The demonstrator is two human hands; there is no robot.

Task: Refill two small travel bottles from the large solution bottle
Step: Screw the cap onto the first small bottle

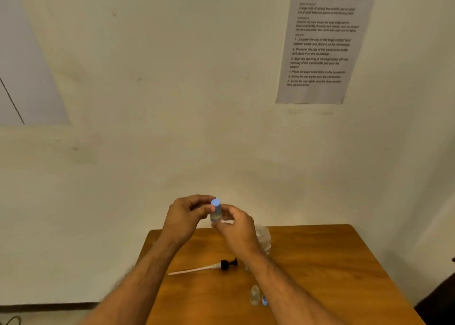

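Capping a small travel bottle held up above the bench.
Left hand pinches the blue cap, right hand grips the body, likely for twisting; second travel bottle stands uncapped nearer, the large solution bottle behind, its pump lying aside.

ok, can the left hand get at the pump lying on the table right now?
Probably not yet: the left hand pinches the blue cap of the small bottle that the right hand holds. The path to the pump looks free once it lets go.
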